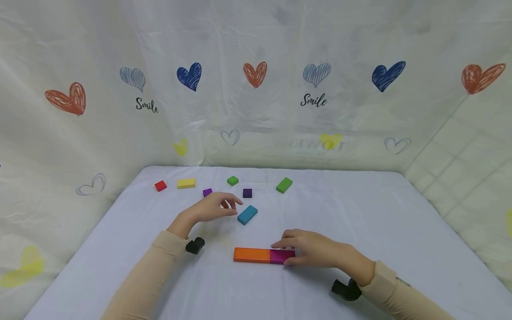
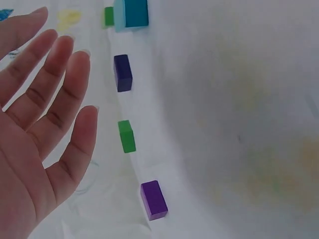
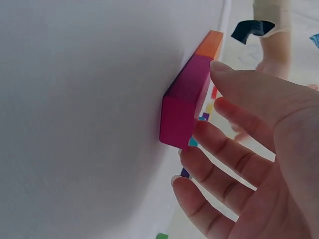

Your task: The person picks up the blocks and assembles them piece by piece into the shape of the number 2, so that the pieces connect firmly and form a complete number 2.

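Note:
On the table, a long orange block (image 1: 252, 255) and a magenta block (image 1: 280, 256) lie end to end in one straight row. My right hand (image 1: 316, 251) holds the magenta block loosely, its thumb at the near side and its fingers along the far side. In the right wrist view the magenta block's end face (image 3: 178, 122) shows beside the fingers (image 3: 214, 159). Farther left, my left hand (image 1: 214, 206) hovers with bent, relaxed fingers and an empty palm. Nearest to it is a blue block (image 1: 247, 215), just right of the fingertips and apart from them.
Toward the back lie a red block (image 1: 161, 186), a yellow block (image 1: 186, 183), a purple block (image 1: 207, 192), a small green block (image 1: 233, 180), a dark purple block (image 1: 247, 193) and a larger green block (image 1: 284, 185). A white cloth covers the table (image 1: 360, 213); a patterned curtain hangs behind.

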The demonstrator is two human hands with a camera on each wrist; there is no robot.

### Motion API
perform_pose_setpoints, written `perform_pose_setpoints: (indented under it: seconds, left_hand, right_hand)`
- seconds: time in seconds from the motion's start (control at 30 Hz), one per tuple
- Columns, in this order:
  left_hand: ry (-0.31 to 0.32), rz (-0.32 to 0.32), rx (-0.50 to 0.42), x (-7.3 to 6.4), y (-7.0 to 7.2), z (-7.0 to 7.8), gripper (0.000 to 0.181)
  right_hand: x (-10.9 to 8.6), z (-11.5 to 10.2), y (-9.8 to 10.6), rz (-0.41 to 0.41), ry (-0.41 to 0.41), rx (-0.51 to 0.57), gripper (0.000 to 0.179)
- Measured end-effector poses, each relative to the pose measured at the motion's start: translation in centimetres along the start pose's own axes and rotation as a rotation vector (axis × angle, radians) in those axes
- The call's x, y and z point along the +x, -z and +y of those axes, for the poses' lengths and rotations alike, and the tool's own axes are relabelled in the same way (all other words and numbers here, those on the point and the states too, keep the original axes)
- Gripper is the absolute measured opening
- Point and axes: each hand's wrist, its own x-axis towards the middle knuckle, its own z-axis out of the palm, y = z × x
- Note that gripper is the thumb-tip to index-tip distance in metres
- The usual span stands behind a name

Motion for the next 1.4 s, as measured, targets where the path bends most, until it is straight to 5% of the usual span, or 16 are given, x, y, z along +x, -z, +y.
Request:
perform_pose_setpoints:
  seconds: [0.63,1.0,1.4]
  left_hand:
    - [0.152,-0.177,0.031,4.7,-1.0,-1.3,0.063]
    - [0.177,-0.198,-0.068,5.3,-1.1,-1.6,0.059]
    - [0.129,-0.227,-0.089,5.5,-0.9,-2.0,0.046]
  right_hand:
    - [1.0,0.2,-1.2,-0.013,0.002,0.042,0.042]
    - [1.3,0.2,-1.2,-0.021,0.006,0.041,0.042]
    - [1.3,0.4,-1.3,-0.021,0.021,0.028,0.043]
